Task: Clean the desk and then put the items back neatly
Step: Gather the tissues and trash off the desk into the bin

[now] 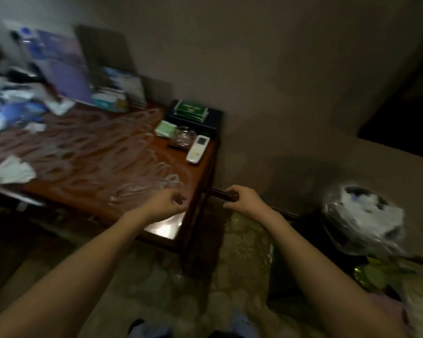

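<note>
The wooden desk (122, 208) has a glossy top covered in wet wipe streaks. My left hand (165, 203) hovers over its front right corner with fingers loosely curled and nothing visible in it. My right hand (244, 200) is just off the desk's right edge and grips a short dark cylindrical object (220, 193). A crumpled white cloth (12, 170) lies on the desk's left side. At the far right corner sit a white remote (197, 148), a small glass bowl (185, 135), a green packet (166, 128) and a dark box (211, 123) with green packets (193, 109) on top.
Blurred papers, boxes and a tissue box (110, 101) crowd the desk's back left. A bin lined with a clear bag (362, 215) full of white waste stands on the floor to the right, with green leaves (376, 274) in front of it. A wall runs behind the desk.
</note>
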Available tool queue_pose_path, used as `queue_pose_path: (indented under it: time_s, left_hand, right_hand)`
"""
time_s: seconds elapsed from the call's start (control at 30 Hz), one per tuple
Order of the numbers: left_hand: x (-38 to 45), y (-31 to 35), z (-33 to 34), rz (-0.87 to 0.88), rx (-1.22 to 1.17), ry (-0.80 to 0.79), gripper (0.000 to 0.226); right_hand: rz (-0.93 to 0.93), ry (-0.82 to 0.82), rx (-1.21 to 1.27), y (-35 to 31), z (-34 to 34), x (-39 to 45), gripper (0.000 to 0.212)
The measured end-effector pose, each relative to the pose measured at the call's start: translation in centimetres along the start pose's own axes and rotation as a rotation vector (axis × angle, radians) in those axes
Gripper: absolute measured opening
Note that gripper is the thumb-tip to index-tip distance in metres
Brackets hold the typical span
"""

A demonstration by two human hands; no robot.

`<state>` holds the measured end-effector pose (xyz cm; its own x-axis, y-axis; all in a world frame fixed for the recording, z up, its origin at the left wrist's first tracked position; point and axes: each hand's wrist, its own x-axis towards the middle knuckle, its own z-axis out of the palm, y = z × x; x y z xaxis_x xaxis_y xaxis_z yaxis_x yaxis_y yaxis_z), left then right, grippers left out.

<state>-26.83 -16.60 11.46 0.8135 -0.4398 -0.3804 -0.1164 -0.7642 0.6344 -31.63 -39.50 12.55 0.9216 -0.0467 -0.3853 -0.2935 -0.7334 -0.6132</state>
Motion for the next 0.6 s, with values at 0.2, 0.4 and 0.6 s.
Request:
queue_pose_path:
  time_s: [0.2,0.4,0.6]
  left_hand:
    - [-7.4,-16.0,-10.9,-0.192,-0.028,0.157,0.034]
    - [-13.3,-26.8,-17.8,-0.34,-0.094,0.285,0.034]
    - [-15.8,-34.7,-20.5,-0.451,-0.137,0.304,0.034]
  right_hand:
    - [-0.198,-0.172,-0.052,-16.4,14.1,5.6,0.049]
    - [-0.296,-0.301,-0.062,-27.6,23.8,9.1,0.052]
    - [-0.379,-0.387,-0.109,-33.8,30.2,13.5,0.045]
